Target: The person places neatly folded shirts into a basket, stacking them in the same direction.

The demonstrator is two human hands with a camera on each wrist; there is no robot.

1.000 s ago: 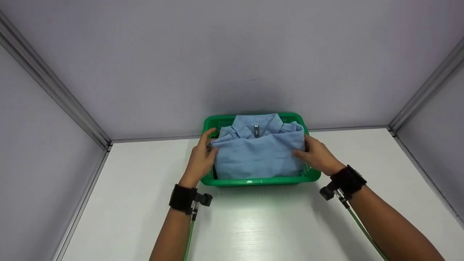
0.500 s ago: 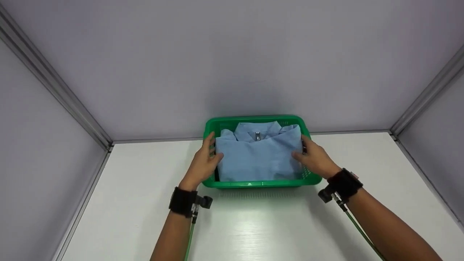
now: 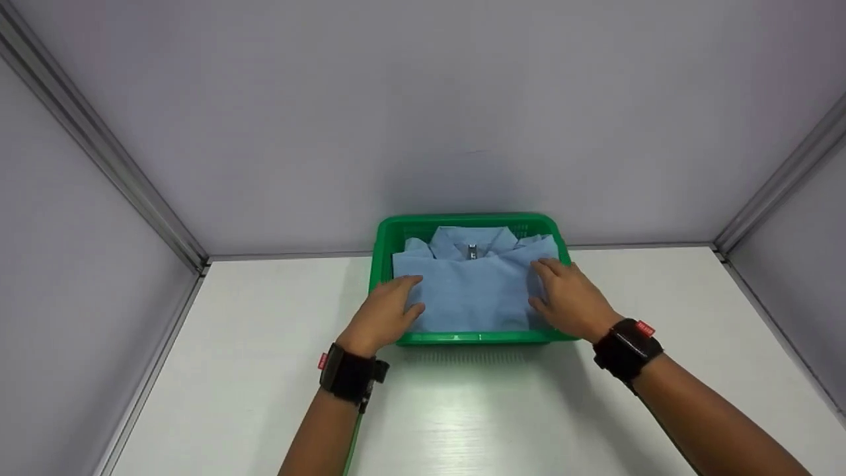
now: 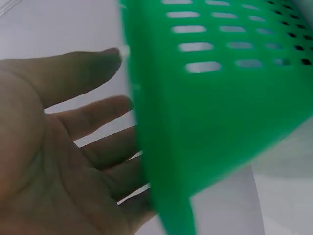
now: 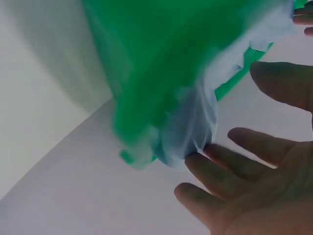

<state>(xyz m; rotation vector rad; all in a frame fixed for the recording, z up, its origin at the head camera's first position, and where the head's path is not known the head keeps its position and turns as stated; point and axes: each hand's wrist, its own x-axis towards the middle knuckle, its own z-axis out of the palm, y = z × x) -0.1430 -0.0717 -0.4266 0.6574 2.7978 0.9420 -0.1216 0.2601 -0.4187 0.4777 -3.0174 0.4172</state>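
A folded light blue shirt (image 3: 472, 291) lies inside a green plastic basket (image 3: 472, 338), its collar at the far side with a dark zip pull or tag in the middle. My left hand (image 3: 383, 314) is over the basket's left side, palm down, fingers extended at the shirt's left edge. Over the right side, my right hand (image 3: 572, 297) has its fingers spread at the shirt's right edge. In the left wrist view the basket's slotted wall (image 4: 215, 112) hides some fingertips. In the right wrist view, fingertips seem to touch the blue cloth (image 5: 188, 129).
The basket stands on a white table (image 3: 456, 423) near the grey back wall (image 3: 456, 119). Metal-framed side panels rise at left and right. Each wrist wears a black band (image 3: 628, 349) with a camera and a cable.
Both hands have let go of the shirt's side edges and turned palm down over it. The shirt has settled lower and flatter in the basket.
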